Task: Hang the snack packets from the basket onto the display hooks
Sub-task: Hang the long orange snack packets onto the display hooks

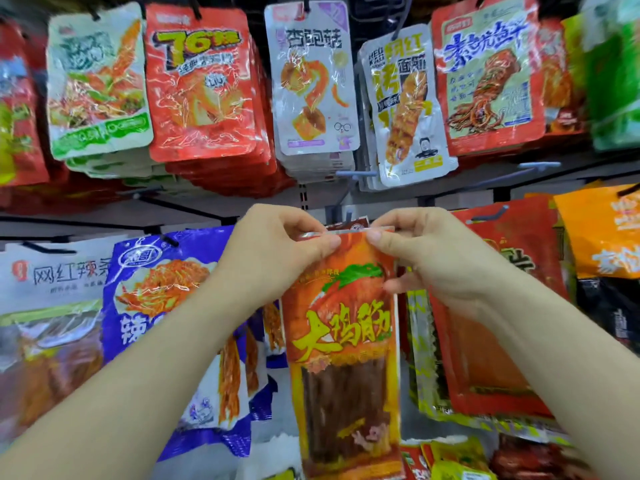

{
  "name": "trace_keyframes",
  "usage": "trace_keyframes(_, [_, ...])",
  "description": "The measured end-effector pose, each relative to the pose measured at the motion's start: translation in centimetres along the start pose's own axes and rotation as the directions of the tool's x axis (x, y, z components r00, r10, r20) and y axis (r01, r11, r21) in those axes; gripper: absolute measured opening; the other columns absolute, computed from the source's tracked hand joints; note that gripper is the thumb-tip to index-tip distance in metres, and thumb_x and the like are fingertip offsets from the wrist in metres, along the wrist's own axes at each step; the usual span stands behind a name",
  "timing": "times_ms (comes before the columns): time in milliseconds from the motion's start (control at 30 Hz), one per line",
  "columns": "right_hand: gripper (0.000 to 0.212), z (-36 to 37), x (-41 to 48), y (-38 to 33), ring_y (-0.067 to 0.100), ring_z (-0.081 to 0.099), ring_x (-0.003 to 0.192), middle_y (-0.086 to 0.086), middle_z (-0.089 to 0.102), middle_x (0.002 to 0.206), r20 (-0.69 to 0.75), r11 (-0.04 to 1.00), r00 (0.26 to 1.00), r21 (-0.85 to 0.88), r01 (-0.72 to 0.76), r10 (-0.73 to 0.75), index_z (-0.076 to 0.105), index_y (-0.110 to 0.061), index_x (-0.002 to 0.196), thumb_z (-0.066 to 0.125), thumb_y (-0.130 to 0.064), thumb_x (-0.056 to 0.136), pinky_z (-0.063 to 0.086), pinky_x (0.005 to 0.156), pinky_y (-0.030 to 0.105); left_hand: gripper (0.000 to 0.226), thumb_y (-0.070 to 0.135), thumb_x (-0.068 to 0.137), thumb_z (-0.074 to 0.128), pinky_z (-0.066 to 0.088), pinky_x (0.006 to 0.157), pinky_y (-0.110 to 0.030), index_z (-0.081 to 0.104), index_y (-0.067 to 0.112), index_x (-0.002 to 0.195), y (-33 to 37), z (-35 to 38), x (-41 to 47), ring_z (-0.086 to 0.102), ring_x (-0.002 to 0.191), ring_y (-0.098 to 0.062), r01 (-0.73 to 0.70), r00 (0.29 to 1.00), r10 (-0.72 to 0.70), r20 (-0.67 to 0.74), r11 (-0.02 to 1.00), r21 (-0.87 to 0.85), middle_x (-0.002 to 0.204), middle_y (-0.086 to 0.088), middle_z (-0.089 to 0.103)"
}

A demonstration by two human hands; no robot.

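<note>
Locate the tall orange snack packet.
Head view, centre: the tall orange snack packet is pinched at its top edge by left hand and right hand, right of a purple packet.

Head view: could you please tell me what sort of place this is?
Probably a shop's snack aisle: snack packets hang on display hooks, and the left hand and right hand pinch an orange packet.

White mushroom packet (pixel 311 81) beside red "76" packet (pixel 201 84) on the upper row; purple packet (pixel 162 299) lower left
</note>
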State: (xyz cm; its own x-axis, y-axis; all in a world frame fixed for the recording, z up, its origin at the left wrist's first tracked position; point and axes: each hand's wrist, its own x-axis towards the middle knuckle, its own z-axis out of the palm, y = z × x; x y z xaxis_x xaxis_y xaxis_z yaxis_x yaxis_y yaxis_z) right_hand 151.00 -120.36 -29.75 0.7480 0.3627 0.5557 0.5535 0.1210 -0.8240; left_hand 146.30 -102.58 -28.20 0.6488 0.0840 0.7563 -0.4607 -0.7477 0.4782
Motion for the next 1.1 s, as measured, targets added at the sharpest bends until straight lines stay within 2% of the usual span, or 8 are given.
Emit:
trace_keyframes(100, [0.013,0.2,0.1,-0.2,0.006,0.062,0.054,0.002,0.056,0.068,0.025,0.976,0.998,0.206,-0.067,0.063,0.060,-0.010,0.081,0.058,-0.009,0.093,0.057,0.048,0.030,0.010,0.023,0.078,0.078,0.047,0.058,-0.020,0.074,0.018,0.070,0.6,-0.4,0.1,0.057,0.057,-0.004,0.065,0.996,-0.053,0.078,0.986,-0.152,0.065,-0.001,0.071])
trace_keyframes(233, [0.014,0.4,0.7,-0.8,0.009,0.064,0.054,0.004,0.055,0.072,-0.037,0.941,0.998,0.337,-0.026,0.040,0.060,-0.010,0.079,0.059,-0.006,0.092,0.058,0.050,0.031,0.009,0.021,0.076,0.080,0.057,0.068,-0.034,0.076,0.019,0.068,1.1,-0.1,0.7,0.064,0.064,-0.011,0.101,0.995,-0.104,0.004,0.957,-0.272,0.072,-0.005,0.074])
trace_keyframes(300, [0.012,0.5,1.3,-0.8,0.011,0.064,0.055,0.005,0.054,0.075,-0.098,0.942,0.995,0.336,0.006,0.029,0.060,-0.009,0.081,0.059,-0.006,0.093,0.058,0.050,0.029,0.007,0.018,0.076,0.080,0.057,0.069,-0.033,0.075,0.017,0.070,1.3,0.4,1.3,0.066,0.065,-0.011,0.096,0.993,-0.113,-0.036,0.948,-0.304,0.071,-0.003,0.074])
trace_keyframes(467, [0.006,0.5,2.5,-0.7,0.017,0.063,0.065,0.009,0.054,0.084,-0.176,0.957,0.983,0.289,0.008,0.045,0.060,-0.007,0.088,0.060,-0.007,0.094,0.058,0.051,0.029,0.006,0.014,0.076,0.080,0.054,0.062,-0.018,0.075,0.017,0.074,1.6,1.1,2.1,0.065,0.064,-0.004,0.114,0.988,-0.145,-0.057,0.922,-0.370,0.070,0.003,0.073])
trace_keyframes(733, [0.009,0.3,2.4,-0.2,0.015,0.062,0.063,0.008,0.053,0.084,-0.170,0.968,0.984,0.252,-0.004,0.048,0.060,-0.007,0.085,0.060,-0.006,0.094,0.056,0.049,0.027,0.015,0.009,0.072,0.081,0.060,0.062,-0.030,0.071,0.019,0.079,1.7,1.0,1.9,0.070,0.069,-0.017,0.142,0.984,-0.173,-0.037,0.898,-0.417,0.081,-0.002,0.072])
trace_keyframes(800, [0.009,0.3,2.5,-0.3,0.014,0.060,0.063,0.007,0.052,0.082,-0.171,0.970,0.984,0.241,-0.004,0.047,0.060,-0.007,0.085,0.060,-0.007,0.094,0.056,0.049,0.027,0.018,0.005,0.073,0.079,0.059,0.061,-0.030,0.070,0.020,0.074,1.6,1.0,1.9,0.069,0.066,-0.017,0.132,0.987,-0.160,-0.027,0.888,-0.440,0.076,0.000,0.070])
trace_keyframes(900, [0.011,0.0,2.4,-0.2,0.013,0.058,0.065,0.006,0.052,0.080,-0.187,0.977,0.981,0.215,-0.006,0.047,0.061,-0.008,0.083,0.061,-0.007,0.093,0.056,0.049,0.028,0.019,0.005,0.075,0.078,0.056,0.062,-0.031,0.073,0.021,0.068,1.3,1.1,2.1,0.069,0.066,-0.016,0.145,0.988,-0.157,0.006,0.896,-0.419,0.071,0.001,0.072])
trace_keyframes(1100, [0.013,0.1,2.7,0.6,0.018,0.057,0.072,0.008,0.049,0.085,-0.197,0.982,0.976,0.182,-0.054,0.090,0.059,-0.008,0.081,0.060,-0.007,0.094,0.059,0.051,0.031,0.024,0.005,0.083,0.071,0.055,0.065,-0.022,0.073,0.027,0.076,0.3,1.8,2.2,0.067,0.073,-0.008,0.106,0.994,-0.110,0.001,0.952,-0.287,0.081,0.004,0.071])
